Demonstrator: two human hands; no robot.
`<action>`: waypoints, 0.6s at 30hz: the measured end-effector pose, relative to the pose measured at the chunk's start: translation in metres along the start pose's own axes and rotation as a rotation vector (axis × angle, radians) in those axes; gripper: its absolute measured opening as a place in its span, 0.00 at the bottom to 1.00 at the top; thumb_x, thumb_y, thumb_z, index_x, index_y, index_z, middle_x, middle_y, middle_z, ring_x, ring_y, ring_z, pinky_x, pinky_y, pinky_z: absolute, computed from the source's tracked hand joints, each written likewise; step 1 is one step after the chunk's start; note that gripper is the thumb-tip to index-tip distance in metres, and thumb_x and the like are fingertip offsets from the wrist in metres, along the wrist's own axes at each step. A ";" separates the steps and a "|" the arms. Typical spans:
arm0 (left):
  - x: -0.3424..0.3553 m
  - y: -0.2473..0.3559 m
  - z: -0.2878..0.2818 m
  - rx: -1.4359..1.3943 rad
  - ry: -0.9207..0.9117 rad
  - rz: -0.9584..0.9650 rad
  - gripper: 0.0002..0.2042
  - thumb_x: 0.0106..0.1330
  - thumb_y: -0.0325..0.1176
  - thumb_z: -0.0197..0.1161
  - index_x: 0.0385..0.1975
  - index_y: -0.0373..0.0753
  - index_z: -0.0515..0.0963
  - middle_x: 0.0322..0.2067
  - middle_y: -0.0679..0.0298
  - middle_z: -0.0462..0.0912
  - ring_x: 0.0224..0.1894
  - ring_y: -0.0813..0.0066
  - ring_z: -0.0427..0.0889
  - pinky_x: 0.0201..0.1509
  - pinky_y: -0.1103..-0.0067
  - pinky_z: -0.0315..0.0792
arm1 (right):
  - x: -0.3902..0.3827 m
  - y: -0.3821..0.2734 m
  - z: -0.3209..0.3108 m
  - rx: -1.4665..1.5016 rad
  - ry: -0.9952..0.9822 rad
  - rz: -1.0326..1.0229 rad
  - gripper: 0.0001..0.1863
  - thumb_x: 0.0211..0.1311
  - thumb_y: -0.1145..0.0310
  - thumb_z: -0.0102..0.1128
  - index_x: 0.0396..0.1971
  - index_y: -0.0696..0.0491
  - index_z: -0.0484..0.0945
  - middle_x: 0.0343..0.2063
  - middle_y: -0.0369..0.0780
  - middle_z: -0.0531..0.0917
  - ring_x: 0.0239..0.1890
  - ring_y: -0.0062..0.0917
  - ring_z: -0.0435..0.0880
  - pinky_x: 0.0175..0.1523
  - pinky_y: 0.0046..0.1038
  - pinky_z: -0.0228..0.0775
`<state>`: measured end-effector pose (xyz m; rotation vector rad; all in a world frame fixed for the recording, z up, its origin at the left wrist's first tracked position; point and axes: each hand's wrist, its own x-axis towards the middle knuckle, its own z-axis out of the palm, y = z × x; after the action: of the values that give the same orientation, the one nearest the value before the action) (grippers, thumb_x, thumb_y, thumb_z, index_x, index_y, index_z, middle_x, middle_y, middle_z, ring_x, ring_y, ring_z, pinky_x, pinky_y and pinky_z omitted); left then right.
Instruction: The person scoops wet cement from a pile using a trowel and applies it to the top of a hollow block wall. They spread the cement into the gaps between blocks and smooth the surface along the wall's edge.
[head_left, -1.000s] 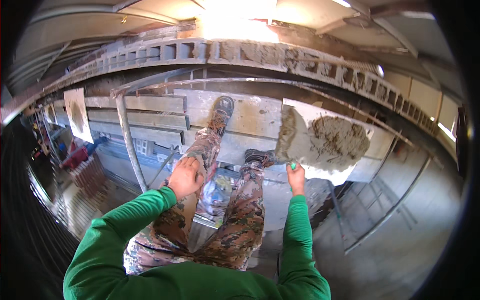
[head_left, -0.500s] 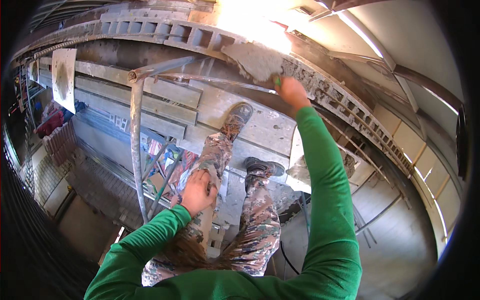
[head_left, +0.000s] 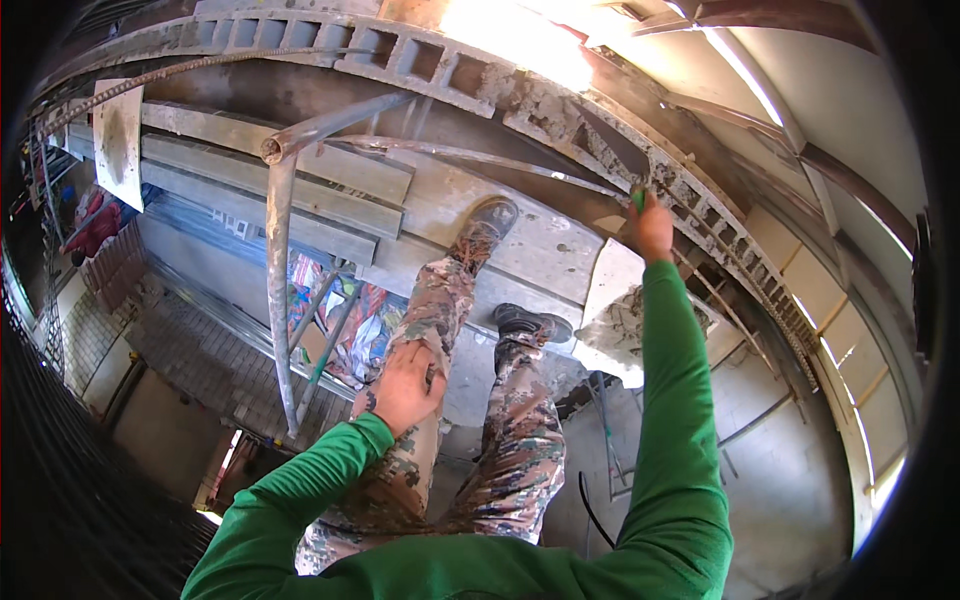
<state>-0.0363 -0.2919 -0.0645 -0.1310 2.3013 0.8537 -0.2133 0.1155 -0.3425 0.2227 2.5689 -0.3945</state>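
My right hand [head_left: 655, 232] is closed around the green handle [head_left: 638, 199] of a trowel, above the row of hollow concrete blocks [head_left: 430, 62]. The trowel's blade [head_left: 612, 148] is dark and tilted over the blocks. Grey mortar [head_left: 705, 205] coats the block tops near it. My left hand [head_left: 405, 388] rests on my camouflage-trousered leg, its fingers laid over the knee and holding nothing. Below my right forearm lies a pale board [head_left: 610, 275] with a heap of wet mortar [head_left: 622, 318], partly hidden by the sleeve.
A rusty scaffold pipe frame [head_left: 278, 230] stands left of my legs. My boots are on scaffold planks [head_left: 530, 225], with more planks [head_left: 270, 180] to the left. A ribbed steel bar [head_left: 200, 65] runs along the blocks. The ground lies well below the planks, with colourful bags [head_left: 365, 325].
My right hand has moved right along the blocks with the trowel. The broad, mortar-covered blade face seen earlier is now turned and dark. My left hand stays on the leg.
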 end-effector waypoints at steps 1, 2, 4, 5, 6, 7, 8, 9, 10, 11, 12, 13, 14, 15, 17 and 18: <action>0.002 0.000 -0.001 -0.001 -0.006 -0.001 0.11 0.52 0.31 0.60 0.32 0.34 0.70 0.36 0.52 0.73 0.42 0.49 0.73 0.47 0.62 0.69 | -0.012 0.002 0.011 -0.009 0.020 0.072 0.18 0.56 0.60 0.59 0.44 0.54 0.75 0.33 0.52 0.82 0.35 0.48 0.82 0.41 0.46 0.75; 0.005 0.002 -0.002 -0.002 0.001 0.001 0.11 0.52 0.31 0.60 0.32 0.34 0.70 0.36 0.52 0.73 0.41 0.49 0.73 0.47 0.62 0.69 | -0.022 -0.006 0.028 0.088 0.194 0.039 0.18 0.57 0.60 0.58 0.41 0.58 0.75 0.31 0.53 0.82 0.34 0.49 0.82 0.39 0.46 0.75; 0.008 0.004 -0.002 0.002 0.012 0.020 0.10 0.51 0.31 0.60 0.31 0.34 0.70 0.35 0.51 0.73 0.41 0.48 0.73 0.46 0.62 0.69 | -0.028 -0.037 0.068 0.212 0.190 0.257 0.16 0.58 0.61 0.57 0.37 0.60 0.74 0.29 0.53 0.82 0.33 0.49 0.82 0.39 0.45 0.75; 0.009 0.005 0.001 0.008 0.003 0.027 0.10 0.51 0.30 0.60 0.31 0.34 0.70 0.35 0.52 0.73 0.41 0.48 0.73 0.46 0.62 0.69 | -0.029 -0.049 0.098 0.167 0.241 0.267 0.16 0.59 0.62 0.56 0.37 0.61 0.74 0.29 0.53 0.82 0.33 0.49 0.82 0.40 0.44 0.75; 0.012 0.006 0.001 0.017 -0.012 0.035 0.10 0.51 0.30 0.60 0.31 0.34 0.70 0.35 0.52 0.73 0.40 0.48 0.73 0.46 0.62 0.69 | -0.024 -0.066 0.123 0.124 0.289 0.283 0.16 0.59 0.62 0.56 0.38 0.62 0.73 0.28 0.53 0.81 0.33 0.49 0.82 0.41 0.44 0.75; 0.012 0.006 0.001 0.032 -0.019 0.031 0.10 0.51 0.30 0.60 0.30 0.34 0.70 0.34 0.52 0.73 0.40 0.48 0.73 0.45 0.62 0.69 | -0.016 -0.098 0.137 0.267 0.225 0.349 0.16 0.59 0.63 0.56 0.39 0.62 0.73 0.30 0.53 0.82 0.34 0.48 0.83 0.42 0.43 0.75; 0.014 0.008 0.003 0.033 -0.033 0.033 0.10 0.51 0.30 0.60 0.30 0.34 0.70 0.34 0.52 0.73 0.40 0.48 0.73 0.45 0.62 0.69 | -0.012 -0.127 0.148 0.405 0.170 0.420 0.17 0.59 0.64 0.55 0.40 0.62 0.72 0.31 0.53 0.82 0.35 0.48 0.83 0.43 0.43 0.75; 0.013 0.008 0.003 0.042 -0.036 0.021 0.10 0.50 0.30 0.60 0.30 0.34 0.70 0.34 0.51 0.73 0.40 0.48 0.73 0.45 0.62 0.69 | -0.013 -0.169 0.147 0.507 0.141 0.493 0.17 0.59 0.63 0.57 0.40 0.62 0.72 0.33 0.54 0.82 0.38 0.48 0.83 0.44 0.43 0.75; 0.012 0.007 0.003 0.051 -0.037 0.007 0.10 0.50 0.29 0.60 0.30 0.34 0.70 0.34 0.51 0.73 0.39 0.48 0.73 0.45 0.62 0.69 | -0.012 -0.210 0.136 0.609 0.108 0.564 0.18 0.58 0.62 0.59 0.40 0.61 0.72 0.35 0.55 0.81 0.40 0.49 0.82 0.45 0.44 0.75; 0.013 0.006 0.005 0.061 -0.034 0.017 0.10 0.50 0.29 0.60 0.30 0.34 0.70 0.34 0.51 0.73 0.39 0.48 0.73 0.45 0.62 0.69 | -0.010 -0.233 0.132 0.653 0.079 0.595 0.18 0.58 0.62 0.58 0.41 0.62 0.72 0.36 0.55 0.81 0.40 0.50 0.82 0.46 0.45 0.74; 0.010 0.005 0.008 0.070 -0.030 0.021 0.10 0.50 0.29 0.60 0.30 0.34 0.70 0.34 0.51 0.73 0.39 0.48 0.73 0.45 0.62 0.69 | -0.012 -0.247 0.132 0.697 0.046 0.622 0.19 0.58 0.63 0.58 0.41 0.63 0.71 0.36 0.56 0.81 0.41 0.52 0.81 0.47 0.46 0.74; 0.010 0.005 0.009 0.076 -0.028 0.023 0.10 0.50 0.29 0.60 0.30 0.34 0.70 0.33 0.51 0.73 0.40 0.48 0.73 0.45 0.62 0.69 | -0.013 -0.249 0.131 0.695 0.029 0.566 0.19 0.58 0.63 0.58 0.41 0.63 0.71 0.36 0.57 0.81 0.41 0.53 0.81 0.47 0.46 0.74; 0.011 0.006 0.010 0.089 -0.044 0.021 0.10 0.50 0.29 0.60 0.30 0.34 0.70 0.33 0.51 0.73 0.40 0.48 0.73 0.45 0.62 0.69 | -0.014 -0.250 0.130 0.692 0.012 0.511 0.19 0.58 0.64 0.58 0.41 0.64 0.71 0.36 0.57 0.81 0.41 0.53 0.80 0.47 0.47 0.73; 0.011 0.006 0.009 0.101 -0.060 0.018 0.10 0.50 0.29 0.60 0.30 0.34 0.70 0.33 0.51 0.73 0.40 0.48 0.73 0.46 0.62 0.69 | -0.015 -0.249 0.128 0.688 -0.005 0.455 0.19 0.58 0.64 0.57 0.41 0.64 0.71 0.35 0.57 0.81 0.41 0.54 0.80 0.48 0.47 0.73; 0.012 0.009 0.011 0.108 -0.071 0.020 0.10 0.50 0.29 0.61 0.30 0.34 0.70 0.33 0.51 0.73 0.40 0.48 0.73 0.46 0.62 0.69 | -0.019 -0.240 0.127 0.654 0.027 0.403 0.19 0.58 0.64 0.57 0.42 0.64 0.71 0.34 0.57 0.81 0.40 0.54 0.80 0.47 0.48 0.73; 0.012 0.009 0.013 0.104 -0.070 0.026 0.10 0.50 0.29 0.61 0.30 0.34 0.70 0.33 0.51 0.73 0.40 0.48 0.73 0.46 0.62 0.69 | -0.020 -0.235 0.126 0.637 0.043 0.377 0.19 0.58 0.64 0.57 0.42 0.63 0.71 0.33 0.57 0.81 0.40 0.54 0.80 0.47 0.48 0.73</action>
<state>-0.0412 -0.2750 -0.0740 -0.0251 2.2803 0.7374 -0.1909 -0.1487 -0.3802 0.9281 2.2888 -1.0509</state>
